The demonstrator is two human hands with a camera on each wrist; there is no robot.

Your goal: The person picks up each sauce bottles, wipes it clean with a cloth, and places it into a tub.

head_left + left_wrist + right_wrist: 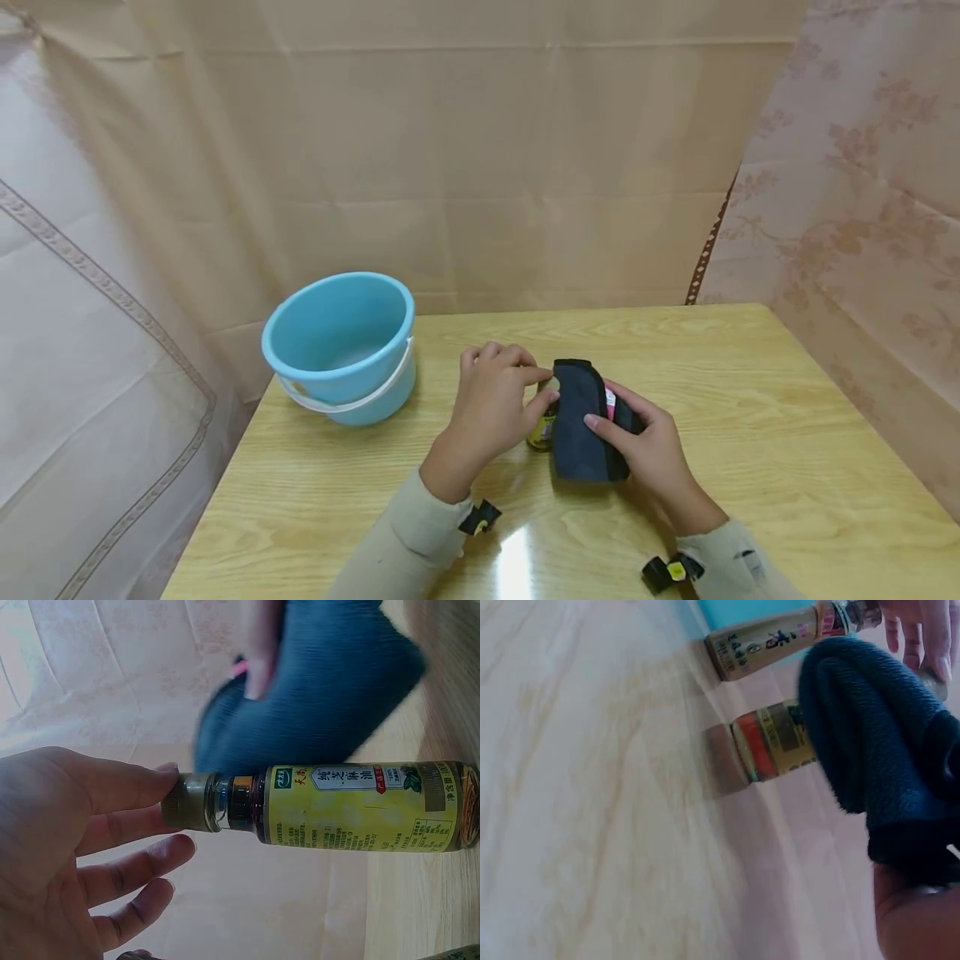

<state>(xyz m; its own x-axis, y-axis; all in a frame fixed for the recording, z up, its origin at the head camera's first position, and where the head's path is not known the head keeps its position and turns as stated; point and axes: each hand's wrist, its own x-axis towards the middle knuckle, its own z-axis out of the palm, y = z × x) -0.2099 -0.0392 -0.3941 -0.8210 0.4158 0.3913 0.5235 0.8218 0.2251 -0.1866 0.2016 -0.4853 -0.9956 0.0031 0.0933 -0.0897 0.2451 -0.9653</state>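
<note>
My left hand pinches the gold cap of a sesame oil bottle between thumb and index finger, the other fingers spread loosely. The bottle has a yellow label and stands upright on the table. My right hand grips a folded dark blue cloth with black edging, thumb in front and a pink-and-white tag showing. In the head view the cloth covers part of the bottle; in the right wrist view it hides the bottle's upper part. A second bottle with a brownish label stands nearby, hidden behind my left hand in the head view.
A light blue bucket with a white handle stands at the left back of the wooden table. Beige curtains hang right behind the table, and patterned ones enclose both sides.
</note>
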